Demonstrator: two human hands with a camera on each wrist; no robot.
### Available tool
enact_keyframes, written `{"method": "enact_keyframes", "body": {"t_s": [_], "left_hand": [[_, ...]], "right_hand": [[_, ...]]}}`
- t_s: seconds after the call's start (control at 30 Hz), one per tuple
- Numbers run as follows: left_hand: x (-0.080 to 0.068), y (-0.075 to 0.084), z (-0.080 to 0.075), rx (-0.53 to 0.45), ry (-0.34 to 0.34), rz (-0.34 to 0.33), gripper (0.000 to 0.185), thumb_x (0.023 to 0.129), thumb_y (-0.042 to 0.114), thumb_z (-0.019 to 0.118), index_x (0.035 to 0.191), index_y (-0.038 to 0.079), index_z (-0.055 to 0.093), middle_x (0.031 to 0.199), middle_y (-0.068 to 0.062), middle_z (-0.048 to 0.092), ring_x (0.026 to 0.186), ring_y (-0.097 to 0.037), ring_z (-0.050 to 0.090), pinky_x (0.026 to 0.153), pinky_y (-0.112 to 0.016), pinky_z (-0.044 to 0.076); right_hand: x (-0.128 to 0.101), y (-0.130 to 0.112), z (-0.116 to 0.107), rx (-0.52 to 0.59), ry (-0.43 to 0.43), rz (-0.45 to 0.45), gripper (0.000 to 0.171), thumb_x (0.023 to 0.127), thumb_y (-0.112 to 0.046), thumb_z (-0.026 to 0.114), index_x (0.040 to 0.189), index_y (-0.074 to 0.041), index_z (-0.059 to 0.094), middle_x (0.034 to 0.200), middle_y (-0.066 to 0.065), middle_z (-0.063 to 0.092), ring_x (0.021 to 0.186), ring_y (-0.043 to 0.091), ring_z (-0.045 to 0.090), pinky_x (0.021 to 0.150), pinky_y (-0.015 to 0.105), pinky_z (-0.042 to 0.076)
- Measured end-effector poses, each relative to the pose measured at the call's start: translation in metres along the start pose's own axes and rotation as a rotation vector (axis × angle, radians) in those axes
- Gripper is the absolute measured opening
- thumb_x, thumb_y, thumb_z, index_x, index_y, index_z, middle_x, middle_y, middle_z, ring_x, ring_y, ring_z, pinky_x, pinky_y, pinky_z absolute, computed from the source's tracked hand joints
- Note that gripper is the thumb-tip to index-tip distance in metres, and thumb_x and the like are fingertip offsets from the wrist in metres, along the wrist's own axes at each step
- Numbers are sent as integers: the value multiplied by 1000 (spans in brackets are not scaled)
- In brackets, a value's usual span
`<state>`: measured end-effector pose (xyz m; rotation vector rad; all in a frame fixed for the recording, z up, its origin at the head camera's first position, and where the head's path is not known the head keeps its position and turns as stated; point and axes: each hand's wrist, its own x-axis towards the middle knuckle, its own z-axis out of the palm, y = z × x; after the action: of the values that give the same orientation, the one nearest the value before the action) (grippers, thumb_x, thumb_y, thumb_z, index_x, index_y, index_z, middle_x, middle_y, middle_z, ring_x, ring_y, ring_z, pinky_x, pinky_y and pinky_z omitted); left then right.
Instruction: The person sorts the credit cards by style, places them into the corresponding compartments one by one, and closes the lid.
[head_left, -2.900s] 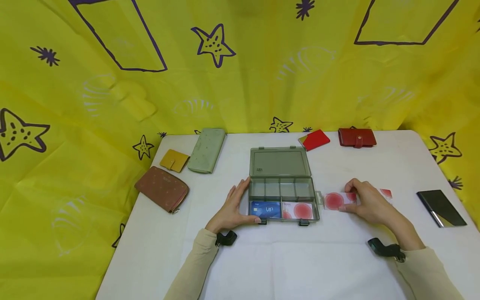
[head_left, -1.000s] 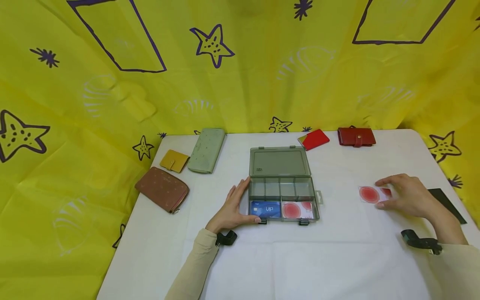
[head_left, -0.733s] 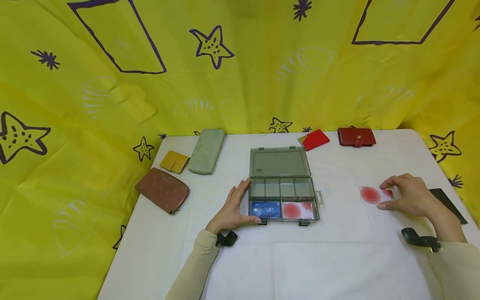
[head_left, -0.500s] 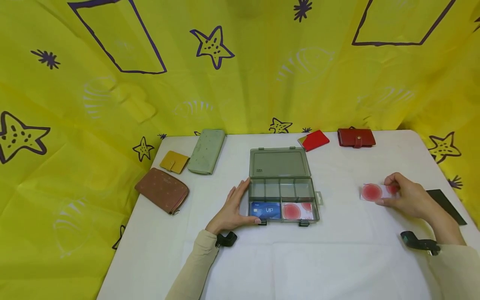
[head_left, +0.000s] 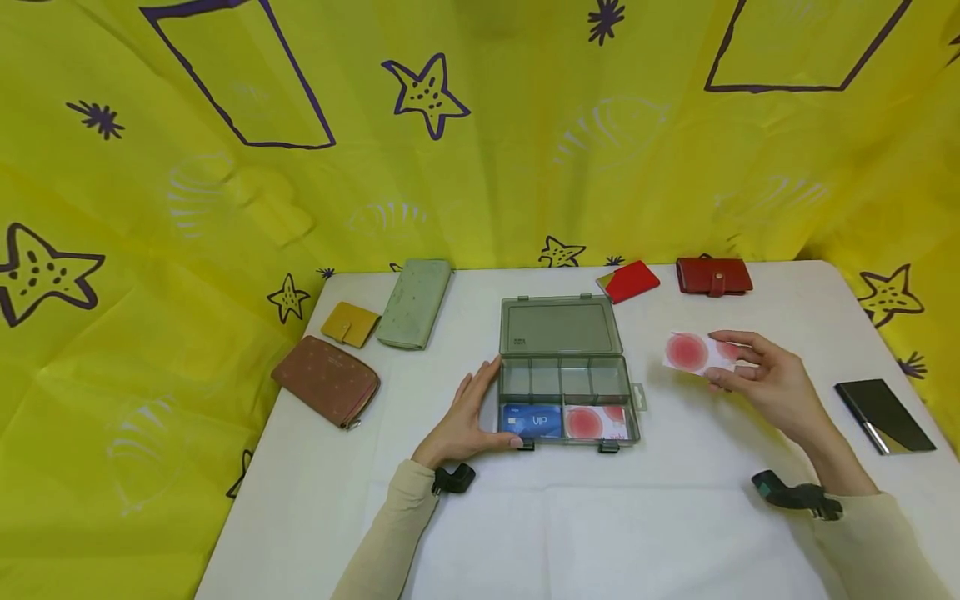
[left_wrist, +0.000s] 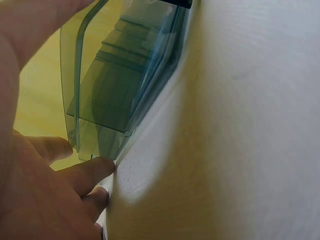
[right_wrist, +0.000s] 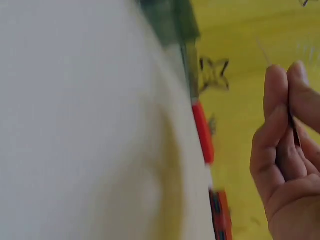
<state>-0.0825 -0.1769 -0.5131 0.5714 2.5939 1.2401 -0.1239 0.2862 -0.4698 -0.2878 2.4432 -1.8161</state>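
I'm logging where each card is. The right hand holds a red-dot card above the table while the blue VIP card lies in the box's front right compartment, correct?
Not quite. The head view shows the blue VIP card in the front left compartment of the box; the front right one holds a red-dot card. The right hand does hold a red-dot card above the table.

The card [head_left: 697, 353] pinched in the right hand [head_left: 765, 385] is white with a red disc. By the left hand [head_left: 463, 417], the smoky grey-green box [head_left: 561, 367] holds a blue card [head_left: 531, 420] and a white, red-spotted card [head_left: 596, 422]. The tabletop [head_left: 600, 533] is white; the backdrop [head_left: 480, 150] beyond both hands is yellow with purple stars.
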Motion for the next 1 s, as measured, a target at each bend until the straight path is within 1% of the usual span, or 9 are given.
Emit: {"method": "enact_keyframes", "body": {"t_s": [0.13, 0.2, 0.37, 0.5, 0.63, 0.73, 0.87, 0.93, 1.0], "left_hand": [[1, 0, 0, -6, 0, 8, 129, 81, 34, 94, 173, 15, 6, 179, -7, 15, 168, -26, 3, 136, -50, -4], [1, 0, 0, -10, -1, 8, 129, 81, 34, 94, 173, 17, 5, 180, -6, 14, 168, -26, 3, 137, -49, -4], [1, 0, 0, -14, 6, 18, 128, 80, 33, 94, 173, 16, 7, 179, -8, 15, 168, -27, 4, 136, -51, -3], [1, 1, -1, -18, 16, 24, 128, 79, 33, 94, 173, 15, 8, 179, -10, 17, 167, -29, 5, 136, -53, -2], [1, 1, 0, -23, 11, 7, 128, 80, 32, 94, 173, 16, 7, 179, -7, 15, 168, -26, 4, 137, -50, -3], [2, 1, 0, -20, 7, -4, 129, 80, 32, 94, 173, 17, 6, 180, -5, 14, 168, -23, 3, 137, -48, -3], [1, 0, -1, -18, 13, 3, 129, 80, 32, 94, 173, 17, 6, 179, -8, 15, 168, -26, 4, 136, -51, -3], [1, 0, -1, -20, 11, 8, 129, 80, 33, 94, 173, 17, 7, 179, -9, 15, 168, -28, 4, 136, -53, -3], [0, 0, -2, -20, 12, 14, 129, 80, 34, 94, 173, 16, 7, 179, -9, 15, 167, -28, 5, 136, -54, -2]], "right_hand": [[1, -12, 29, 262, -131, -35, 62, 89, 17, 74, 146, -4, 60, 117, -10, 73, 91, 10, 80, 79, 22, 65], [1, -16, 42, 282, -192, -67, 64, 87, 19, 75, 146, 1, 59, 119, -9, 75, 92, 10, 78, 79, 22, 65], [0, -20, 74, -78, -209, -223, 65, 77, 2, 92, 138, -2, 67, 127, -8, 71, 101, 4, 66, 81, 16, 57], [0, -19, 94, -283, -213, -280, 69, 69, -16, 101, 132, -12, 73, 147, 10, 59, 131, 22, 49, 99, 49, 53], [2, -17, 103, -346, -222, -291, 80, 65, -27, 103, 137, -12, 71, 158, 22, 45, 141, 45, 35, 100, 80, 42], [8, -16, 99, -360, -198, -270, 85, 71, -24, 100, 146, -10, 63, 161, 23, 42, 141, 47, 37, 101, 73, 45], [21, -15, 86, -289, -209, -135, 82, 89, -19, 87, 159, -9, 45, 161, 22, 46, 141, 41, 45, 105, 38, 49], [25, -15, 86, -233, -224, -49, 86, 95, -20, 81, 165, -8, 33, 162, 24, 44, 142, 42, 45, 109, 36, 47], [26, -15, 90, -201, -245, 17, 95, 97, -23, 79, 168, -7, 20, 164, 28, 39, 145, 46, 43, 115, 48, 47]]}}
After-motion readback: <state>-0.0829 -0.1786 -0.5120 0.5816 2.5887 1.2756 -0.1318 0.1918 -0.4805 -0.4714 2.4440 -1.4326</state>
